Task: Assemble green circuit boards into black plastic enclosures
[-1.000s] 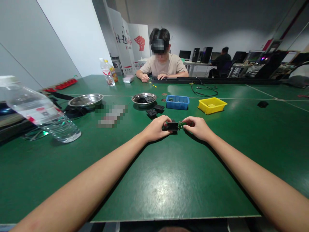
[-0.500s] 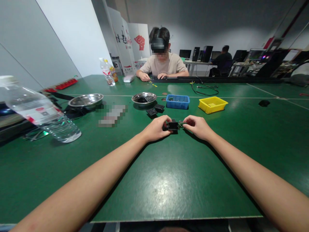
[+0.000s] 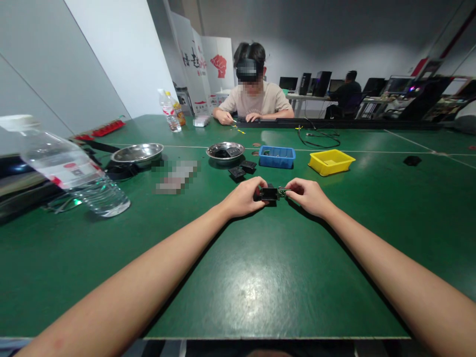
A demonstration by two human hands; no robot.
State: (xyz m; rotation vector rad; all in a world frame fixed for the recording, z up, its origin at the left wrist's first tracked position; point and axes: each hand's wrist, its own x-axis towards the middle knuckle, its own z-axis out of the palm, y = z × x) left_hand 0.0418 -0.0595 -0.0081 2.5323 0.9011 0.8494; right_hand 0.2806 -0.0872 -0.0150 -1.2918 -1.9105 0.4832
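Between thumb and fingers, my left hand (image 3: 246, 197) grips a small black open plastic housing (image 3: 269, 194), its hollow side facing me. My right hand (image 3: 307, 195) pinches a small green circuit board (image 3: 282, 193) by its right end. The board's left end meets the housing's right side; whether it is inside cannot be made out. Both hands are low over the green table (image 3: 253, 267). Just beyond my left hand lie two black plastic parts, one nearer (image 3: 237, 173) and one farther (image 3: 248, 166).
Behind the hands stand a metal bowl (image 3: 210, 154) holding black parts, a blue divided tray (image 3: 277, 163) and a yellow bin (image 3: 327, 170). A tilted water bottle (image 3: 80, 171) and a metal dish (image 3: 119, 156) are at left. Across the table a person (image 3: 256, 99) handles something small.
The whole view has shifted slightly, with things appearing a little farther right. Both hands keep their hold on the housing and the circuit board, which stay together.
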